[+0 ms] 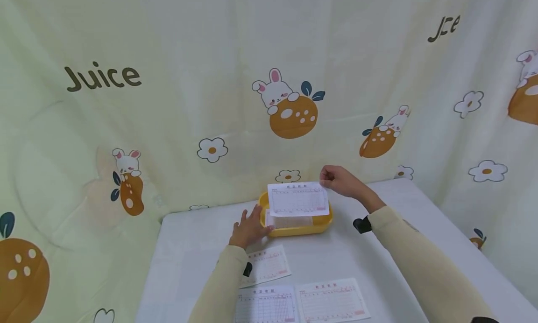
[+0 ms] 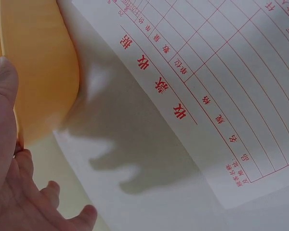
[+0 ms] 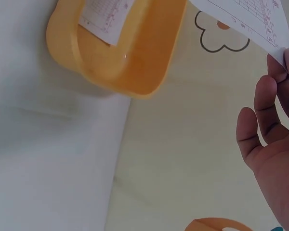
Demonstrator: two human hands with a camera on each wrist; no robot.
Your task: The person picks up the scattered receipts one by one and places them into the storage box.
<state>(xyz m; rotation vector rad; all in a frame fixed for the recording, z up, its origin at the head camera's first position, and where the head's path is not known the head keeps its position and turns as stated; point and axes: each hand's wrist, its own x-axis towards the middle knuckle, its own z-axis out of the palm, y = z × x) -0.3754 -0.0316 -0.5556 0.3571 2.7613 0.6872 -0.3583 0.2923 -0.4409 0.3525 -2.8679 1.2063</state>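
Observation:
My right hand (image 1: 345, 182) pinches a printed receipt slip (image 1: 298, 200) by its upper right corner, between thumb and index finger. This slip hangs over a yellow plastic basket (image 1: 299, 231) and hides part of the basket's inside. Another slip (image 3: 106, 18) lies within the basket, partly covered in the head view. At the basket's left end, my left hand (image 1: 249, 227) holds the wall with thumb and index finger, the other fingers spread apart. In the left wrist view, a red-printed slip (image 2: 221, 86) lies on the table beside the basket.
Near the front of the white table (image 1: 189, 262) lie a tilted slip (image 1: 269, 264), partly behind the left sleeve, a dark-lined slip (image 1: 266, 304) and a red-lined slip (image 1: 332, 300). A patterned curtain (image 1: 180, 103) rises directly behind the table.

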